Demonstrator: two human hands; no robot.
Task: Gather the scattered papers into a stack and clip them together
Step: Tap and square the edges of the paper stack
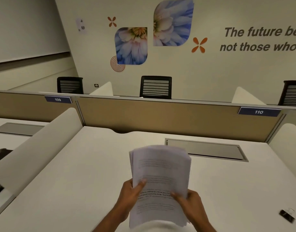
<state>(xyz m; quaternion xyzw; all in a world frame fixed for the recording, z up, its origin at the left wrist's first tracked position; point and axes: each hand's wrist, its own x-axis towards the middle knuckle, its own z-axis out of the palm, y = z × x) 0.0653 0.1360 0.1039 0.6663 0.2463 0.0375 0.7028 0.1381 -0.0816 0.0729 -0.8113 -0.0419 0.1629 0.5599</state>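
Observation:
A stack of printed white papers (160, 168) is held up above the white desk (80, 173), slightly blurred and with its edges uneven. My left hand (130, 196) grips the stack's left edge, thumb on the front sheet. My right hand (190, 201) grips the right edge lower down. A black binder clip (286, 215) lies on the desk at the far right, well apart from both hands.
A grey cable flap (205, 149) is set into the desk behind the papers. White side dividers (43, 141) and a tan back partition (160, 116) enclose the desk. Black chairs (155, 87) stand beyond the partition.

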